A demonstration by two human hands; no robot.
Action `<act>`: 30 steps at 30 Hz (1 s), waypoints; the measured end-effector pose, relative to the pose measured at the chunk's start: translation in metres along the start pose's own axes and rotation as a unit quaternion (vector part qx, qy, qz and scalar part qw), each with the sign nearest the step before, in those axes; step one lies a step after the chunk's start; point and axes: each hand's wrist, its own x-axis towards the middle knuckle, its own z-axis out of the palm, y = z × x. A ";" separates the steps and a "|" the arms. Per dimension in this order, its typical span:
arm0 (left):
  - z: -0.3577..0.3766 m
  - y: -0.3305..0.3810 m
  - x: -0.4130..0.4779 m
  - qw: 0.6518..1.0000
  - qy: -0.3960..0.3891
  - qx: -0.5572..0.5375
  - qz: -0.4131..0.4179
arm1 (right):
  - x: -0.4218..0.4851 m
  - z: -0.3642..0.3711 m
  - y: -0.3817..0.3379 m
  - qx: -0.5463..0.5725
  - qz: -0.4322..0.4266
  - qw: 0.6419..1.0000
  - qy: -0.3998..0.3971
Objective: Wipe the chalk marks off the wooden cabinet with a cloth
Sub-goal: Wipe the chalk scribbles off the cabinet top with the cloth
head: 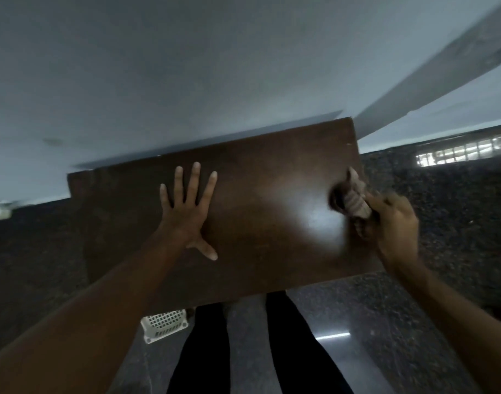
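The dark brown wooden cabinet [252, 211] fills the middle of the view, its glossy top catching a bright reflection right of centre. My left hand [191, 209] lies flat on the top with fingers spread wide. My right hand [391, 223] grips a bunched grey-beige cloth [355, 199] at the cabinet's right edge; the cloth and hand are motion-blurred. No chalk marks are plainly visible on the top.
A pale wall stands behind the cabinet. Dark speckled stone floor surrounds it. A white perforated plastic basket [164, 325] sits on the floor under the cabinet's near edge, left of my dark-trousered legs [203, 351].
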 end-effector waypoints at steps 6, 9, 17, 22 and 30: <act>0.014 -0.005 0.006 0.999 0.047 -0.011 0.009 | -0.074 0.024 -0.019 0.023 0.143 0.989 0.041; 0.021 -0.009 0.008 0.997 0.079 -0.014 0.018 | -0.073 0.039 -0.058 0.103 0.166 0.980 0.031; 0.076 -0.058 -0.029 0.971 0.234 -0.043 0.017 | -0.098 0.088 -0.216 0.070 -0.084 0.992 -0.058; 0.130 -0.135 -0.067 0.958 0.275 -0.058 -0.053 | -0.113 0.104 -0.255 0.025 -0.181 0.979 -0.092; 0.155 -0.197 -0.086 0.960 0.265 -0.069 -0.054 | -0.051 0.090 -0.255 0.049 -0.064 0.997 -0.001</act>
